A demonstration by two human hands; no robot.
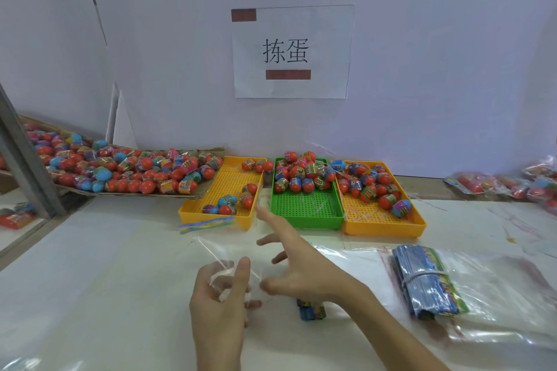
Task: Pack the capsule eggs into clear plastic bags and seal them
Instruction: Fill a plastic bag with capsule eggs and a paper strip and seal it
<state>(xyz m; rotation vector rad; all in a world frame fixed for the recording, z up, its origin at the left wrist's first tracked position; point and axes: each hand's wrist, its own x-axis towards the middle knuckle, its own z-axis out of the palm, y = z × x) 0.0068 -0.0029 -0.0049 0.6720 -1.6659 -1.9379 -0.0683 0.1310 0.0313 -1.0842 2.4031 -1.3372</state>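
Observation:
My left hand (pixel 220 295) holds a clear plastic bag (pixel 223 253) low in the middle, fingers curled round its crumpled end. My right hand (pixel 289 262) is spread open with straight fingers, stretched over the table toward the left yellow tray (pixel 193 208), holding nothing. Red and blue capsule eggs (pixel 233 202) lie in that tray. More eggs are piled in the green tray (pixel 307 214) and the right yellow tray (pixel 385 223). A big heap of eggs (pixel 126 172) fills a cardboard sheet at the left.
A bundle of printed header cards (pixel 425 277) tied with a rubber band lies on a stack of clear bags (pixel 497 295) at the right. Packed egg bags (pixel 512 184) lie far right. A colourful card (pixel 208 224) lies before the left tray. A white wall stands behind.

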